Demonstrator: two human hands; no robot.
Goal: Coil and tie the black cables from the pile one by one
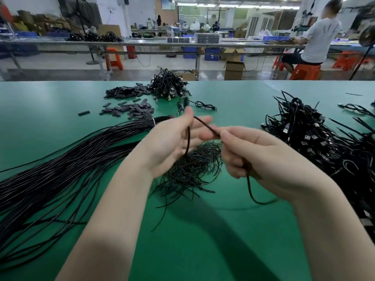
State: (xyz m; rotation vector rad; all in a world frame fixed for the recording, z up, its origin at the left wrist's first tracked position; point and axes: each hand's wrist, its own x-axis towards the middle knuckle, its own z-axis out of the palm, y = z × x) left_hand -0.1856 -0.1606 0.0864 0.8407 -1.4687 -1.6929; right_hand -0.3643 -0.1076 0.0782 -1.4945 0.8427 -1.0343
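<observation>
Two hands meet over the green table (pixel 203 230), joined by one black cable (pixel 205 125). At 12 o'clock from the frame's centre, the left hand (pixel 172 142) has its palm turned up and its fingers fairly straight; the cable runs across the fingers and a loop of it hangs down over the palm. Whether the thumb pins it I cannot tell, because of blur. Just at 3 o'clock of it, the right hand (pixel 249 155) pinches the same cable between thumb and forefinger, its other fingers curled round the strand, which drops in a loop below the wrist.

Under both hands lies a heap of thin black ties (pixel 188 171). At 9 o'clock spreads a long bundle of straight black cables (pixel 60 171). At 3 o'clock sits the pile of coiled cables (pixel 316 136) with metal plugs. At 12 o'clock, near the table's far edge, are flat dark sleeves (pixel 132 102) and a smaller cable heap (pixel 168 84).
</observation>
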